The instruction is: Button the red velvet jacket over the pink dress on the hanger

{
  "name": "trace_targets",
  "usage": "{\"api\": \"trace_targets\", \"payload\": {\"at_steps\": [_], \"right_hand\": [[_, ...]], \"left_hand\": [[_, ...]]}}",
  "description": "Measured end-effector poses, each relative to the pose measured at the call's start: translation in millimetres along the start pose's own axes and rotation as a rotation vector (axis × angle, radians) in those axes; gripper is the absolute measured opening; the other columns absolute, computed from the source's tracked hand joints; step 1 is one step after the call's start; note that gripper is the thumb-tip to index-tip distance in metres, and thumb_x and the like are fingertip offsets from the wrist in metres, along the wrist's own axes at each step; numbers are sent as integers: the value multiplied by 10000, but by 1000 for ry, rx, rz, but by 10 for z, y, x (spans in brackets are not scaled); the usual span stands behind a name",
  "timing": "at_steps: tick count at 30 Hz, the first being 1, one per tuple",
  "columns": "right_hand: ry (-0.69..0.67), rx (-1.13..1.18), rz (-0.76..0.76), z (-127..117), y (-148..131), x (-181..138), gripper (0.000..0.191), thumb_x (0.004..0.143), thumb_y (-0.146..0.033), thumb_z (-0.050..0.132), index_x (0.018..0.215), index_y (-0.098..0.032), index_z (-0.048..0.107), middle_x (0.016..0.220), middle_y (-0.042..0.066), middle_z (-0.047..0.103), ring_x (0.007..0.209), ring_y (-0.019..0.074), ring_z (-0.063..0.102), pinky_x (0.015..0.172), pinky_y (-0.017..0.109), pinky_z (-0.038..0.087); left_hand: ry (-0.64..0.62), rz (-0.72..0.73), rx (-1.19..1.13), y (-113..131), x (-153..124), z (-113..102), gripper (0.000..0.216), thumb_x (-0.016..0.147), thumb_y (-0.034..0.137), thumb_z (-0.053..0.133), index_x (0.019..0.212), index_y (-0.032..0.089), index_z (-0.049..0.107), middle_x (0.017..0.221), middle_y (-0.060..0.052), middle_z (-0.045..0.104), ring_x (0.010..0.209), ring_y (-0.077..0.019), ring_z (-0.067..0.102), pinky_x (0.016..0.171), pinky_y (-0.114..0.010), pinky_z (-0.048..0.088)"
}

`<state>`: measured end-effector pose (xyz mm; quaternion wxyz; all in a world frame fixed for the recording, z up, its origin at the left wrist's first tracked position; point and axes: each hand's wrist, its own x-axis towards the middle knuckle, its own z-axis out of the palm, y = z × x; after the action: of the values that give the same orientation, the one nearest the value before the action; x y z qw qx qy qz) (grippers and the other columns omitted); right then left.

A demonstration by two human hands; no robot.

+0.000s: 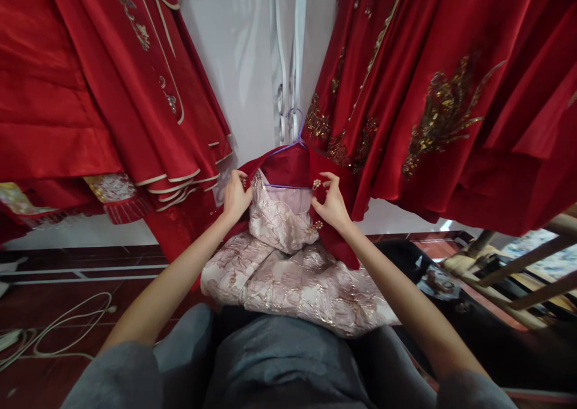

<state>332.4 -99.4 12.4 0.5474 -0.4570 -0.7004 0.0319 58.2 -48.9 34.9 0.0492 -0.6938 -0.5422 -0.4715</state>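
A red jacket [293, 163] hangs on a lilac hanger [295, 130] over a pink brocade dress [279, 217], whose skirt [297, 286] spreads across my lap. My left hand [235, 194] is closed on the jacket's left front edge. My right hand [330, 202] pinches the right front edge beside a small gold button [317, 184]. The two hands hold the jacket apart, so the pink bodice shows between them.
Red embroidered gowns hang at the upper left [103, 84] and upper right [446, 96], with a white wall [243, 54] between them. White cables [58, 331] lie on the dark red floor at left. Wooden rails [518, 277] stand at right.
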Motion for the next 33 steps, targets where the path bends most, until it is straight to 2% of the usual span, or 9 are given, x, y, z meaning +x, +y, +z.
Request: {"api": "trace_targets", "payload": {"at_steps": [4,7,10,12,17,22,28,30,33], "right_hand": [[-94,72,-49,-34,-63,49,329,742,-155,465,1065,-215,445,1094,86,588,1054,214,568,995,391,416],[-148,165,-53,46,-152,72,307,749,-156,471,1047,-224,452,1123,79,596,1076,206,575,988,369,425],[-142,247,-51,112,-193,63,316,760,-157,467,1067,-228,452,1152,80,587,1115,198,561,999,356,422],[-134,308,-28,127,-169,41,366,765,-153,460,1123,-229,442,1159,77,583,1119,186,559,1011,353,418],[-153,331,33,132,4,-8,478,752,-146,473,1224,-213,434,1149,77,587,1071,174,573,1005,360,429],[-83,362,122,183,150,40,358,750,-234,554,1101,-209,489,1116,73,597,981,179,600,935,360,476],[-136,548,205,236,-70,128,276,824,-442,565,994,-227,531,930,40,629,830,163,625,782,318,545],[-188,581,204,229,-186,135,314,811,-468,590,1020,-239,535,960,37,627,801,155,620,684,288,564],[-240,627,205,205,-255,141,367,793,-475,625,1075,-252,551,990,29,619,846,156,629,648,271,585]], "left_hand": [[68,-45,-209,354,-5,38,153,839,286,567,948,187,527,901,-50,648,840,-177,627,795,-305,494],[89,-21,-360,721,-22,18,184,842,344,587,929,186,552,886,-38,662,839,-158,633,771,-271,495],[-54,51,-448,902,-115,86,162,807,306,633,900,180,591,849,-27,661,790,-144,626,736,-255,495],[-158,19,-417,861,-184,198,180,747,188,664,918,172,610,837,-27,645,747,-138,613,724,-260,501],[-296,-40,-216,498,-310,460,602,648,11,634,1233,139,565,1039,-106,563,869,-183,617,812,-313,512],[-243,-69,-251,280,-347,489,412,787,115,583,1197,157,587,938,-82,613,800,-177,630,799,-333,521],[-107,-9,-487,575,-148,414,186,815,142,585,994,181,616,909,-57,688,823,-150,658,786,-292,536],[-116,50,-537,694,-137,424,196,814,134,578,1000,192,608,927,-52,693,828,-142,661,784,-282,539],[-150,7,-602,737,-211,495,187,794,117,582,965,191,562,898,-45,687,760,-127,659,727,-264,544]]}}
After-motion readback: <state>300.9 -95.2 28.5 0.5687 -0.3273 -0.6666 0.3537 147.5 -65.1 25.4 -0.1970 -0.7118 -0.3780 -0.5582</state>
